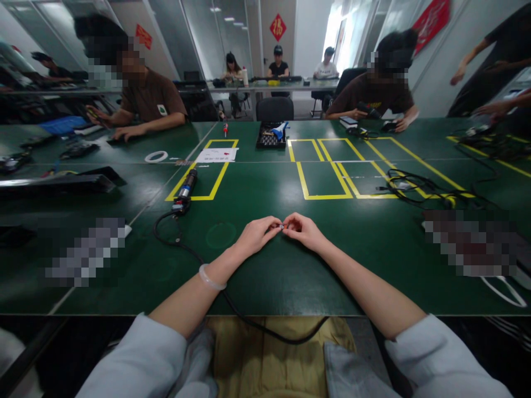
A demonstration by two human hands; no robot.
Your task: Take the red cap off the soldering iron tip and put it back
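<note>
As the left hand [259, 233] and the right hand [307, 231] are held close together above a glossy green tabletop [290, 282], a tiny grey-and-orange piece [284, 226], its shape indistinct, is pinched between their fingertips. To the left, a black, cylindrical tool [186, 187] is laid across the near edge of a yellow-tape rectangle [203, 198].

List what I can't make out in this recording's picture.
All in the head view:
- Part: tiny and mostly covered by the fingertips of the left hand and right hand; its kind can't be told.
- Cable: one end is hidden by the table.
- Paper: print too small to read.
- Left object and right object: surfaces masked by pixelation.
</note>
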